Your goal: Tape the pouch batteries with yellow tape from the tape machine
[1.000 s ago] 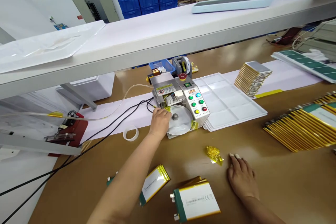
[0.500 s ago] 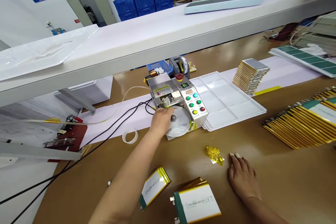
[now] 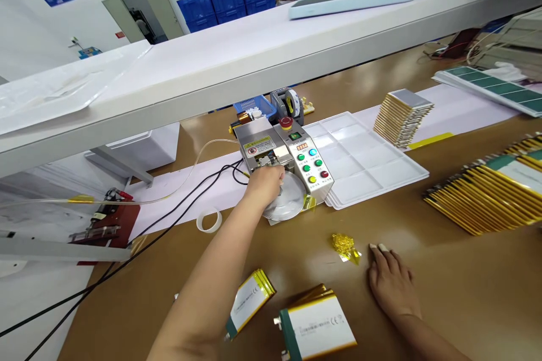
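The left hand (image 3: 263, 185) is curled, fingertips drawn together, over the near-left side of the disc (image 3: 289, 198) on the tape dispenser (image 3: 260, 138), which is set on the workbench (image 3: 381, 208). Whether tape is pinched cannot be told. A fingertip could be nicked at the tape outlet if a blade is triggered there, and tape could be creased or stuck to itself by a crooked pull. If the black cables (image 3: 190, 202) beside the forearm were snagged, the dispenser could be shifted. Nearer the person, the labelled battery cells (image 3: 320, 324) lie below the forearm's reach; their tabs could be bent by a low sweep. The right hand (image 3: 394, 287) is laid palm down, fingers slightly spread, beside crumpled yellow film (image 3: 344, 245), by which scraps could be stuck to skin or cells.
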A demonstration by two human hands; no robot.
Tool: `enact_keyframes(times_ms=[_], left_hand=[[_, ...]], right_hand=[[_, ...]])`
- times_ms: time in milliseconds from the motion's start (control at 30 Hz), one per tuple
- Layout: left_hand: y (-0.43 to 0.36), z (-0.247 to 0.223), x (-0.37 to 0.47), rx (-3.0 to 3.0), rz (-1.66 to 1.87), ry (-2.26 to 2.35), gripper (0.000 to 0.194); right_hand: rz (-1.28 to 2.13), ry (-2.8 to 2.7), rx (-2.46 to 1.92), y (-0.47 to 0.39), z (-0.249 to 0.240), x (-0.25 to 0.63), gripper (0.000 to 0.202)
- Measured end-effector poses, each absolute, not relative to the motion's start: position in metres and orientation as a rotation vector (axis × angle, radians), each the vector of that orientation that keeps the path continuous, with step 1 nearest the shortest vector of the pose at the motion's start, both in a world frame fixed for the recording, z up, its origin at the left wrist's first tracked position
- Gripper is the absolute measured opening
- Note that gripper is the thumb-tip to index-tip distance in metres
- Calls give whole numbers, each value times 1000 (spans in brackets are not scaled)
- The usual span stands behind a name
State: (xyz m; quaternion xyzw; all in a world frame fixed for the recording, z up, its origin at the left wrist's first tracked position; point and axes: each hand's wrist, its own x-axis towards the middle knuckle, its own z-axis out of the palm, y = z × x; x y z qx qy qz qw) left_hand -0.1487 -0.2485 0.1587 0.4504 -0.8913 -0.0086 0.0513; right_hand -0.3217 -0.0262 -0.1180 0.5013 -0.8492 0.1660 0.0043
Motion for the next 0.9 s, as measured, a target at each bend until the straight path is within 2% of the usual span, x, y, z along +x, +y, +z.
enact_keyframes(times_ms=[367,467,533,633,733,900], left_hand=[[-253,167,-159,1364,-205,-2790,7],[-244,169,-155,1337,-240,-2761,15],[-234,171,-144,1258,-433,-2560,19],[-210,173,-118,1108,-691,-1969,17],[-178,170,-85,1145,-650,-1562,21],[-128,134,-26,1479,-597,-1380,28]], right_hand=[[506,-2648,1579,-26,-118,-323,47],[508,-2641,1580,-26,-120,-323,47],[515,-2642,1581,-26,-121,-323,47],[515,-2646,1588,-27,-122,-322,47],[511,-2640,1593,-27,-122,-322,47],[521,-2635,1588,-26,-120,-322,48]])
